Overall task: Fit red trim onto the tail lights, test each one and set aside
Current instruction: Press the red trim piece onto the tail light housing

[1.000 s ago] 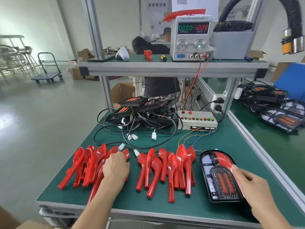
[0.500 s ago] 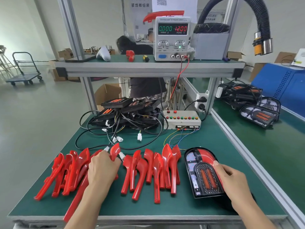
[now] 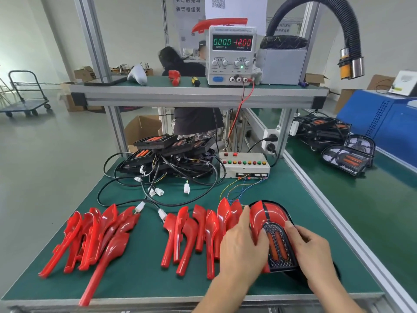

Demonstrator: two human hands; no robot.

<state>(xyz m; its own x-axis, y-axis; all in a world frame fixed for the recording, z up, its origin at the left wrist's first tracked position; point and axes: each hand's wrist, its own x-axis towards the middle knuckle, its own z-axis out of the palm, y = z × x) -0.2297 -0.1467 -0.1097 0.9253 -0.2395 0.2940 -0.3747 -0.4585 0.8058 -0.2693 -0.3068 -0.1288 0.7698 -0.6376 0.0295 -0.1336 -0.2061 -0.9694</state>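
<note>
Green tabletop (image 3: 135, 279) stretched under a metal frame, with an upper shelf (image 3: 198, 96) across the back. Power supply (image 3: 232, 55) stood on that shelf, reading 0.000 and 12.00, red lead hanging down toward the button box (image 3: 244, 164). Pile of black tail light units (image 3: 167, 154) with tangled cables and white plugs lay behind the middle of the tabletop, just left of the button box. Two rows of red trim pieces (image 3: 94, 236) were spread along the near edge, one group at left, another (image 3: 196, 233) at centre.

Tail light (image 3: 274, 236) lay at near right, beside the centre group, red trim already showing over its upper part, black mesh panel with two orange strips lower down. Left hand (image 3: 242, 251) rested over its left side, fingers curled onto the red trim, thumb at the mesh panel's edge. Right hand (image 3: 313, 251) gripped the right side, fingers curled round the rim, thumb pressed on the face near the mesh panel.
</note>
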